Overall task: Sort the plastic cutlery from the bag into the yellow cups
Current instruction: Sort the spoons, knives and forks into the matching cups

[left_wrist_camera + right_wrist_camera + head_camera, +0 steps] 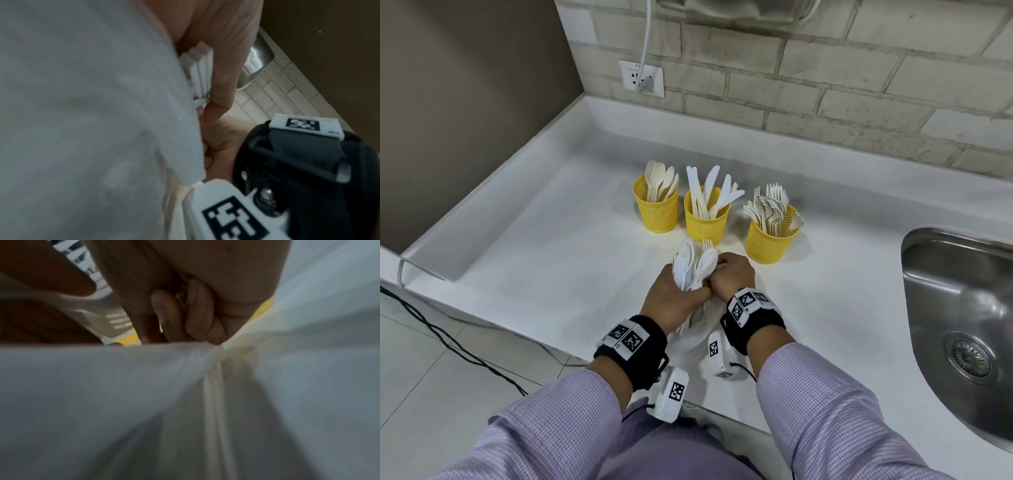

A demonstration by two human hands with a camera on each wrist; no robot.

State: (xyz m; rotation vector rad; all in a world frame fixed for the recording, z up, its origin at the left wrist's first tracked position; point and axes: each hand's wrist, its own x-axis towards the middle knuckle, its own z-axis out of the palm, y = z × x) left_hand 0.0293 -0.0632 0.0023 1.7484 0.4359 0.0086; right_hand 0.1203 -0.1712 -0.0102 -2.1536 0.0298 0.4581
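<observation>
Three yellow mesh cups stand in a row on the white counter: one with spoons (656, 209), one with knives (707, 222), one with forks (768, 243). Just in front of them my left hand (681, 294) grips a bundle of white cutlery (693, 263), spoon bowls and a fork sticking up out of a thin clear bag (697, 327). The bundle's handles (200, 73) sit against my thumb. My right hand (729, 274) touches the left, its fingers (197, 313) curled and pinching a fold of the bag (144, 386). A fork (107, 318) shows beside them.
A steel sink (962, 308) lies to the right of the cups. A wall socket (642, 78) with a white cord sits on the brick wall behind. Black cables (448, 342) run over the floor at the left, below the counter edge.
</observation>
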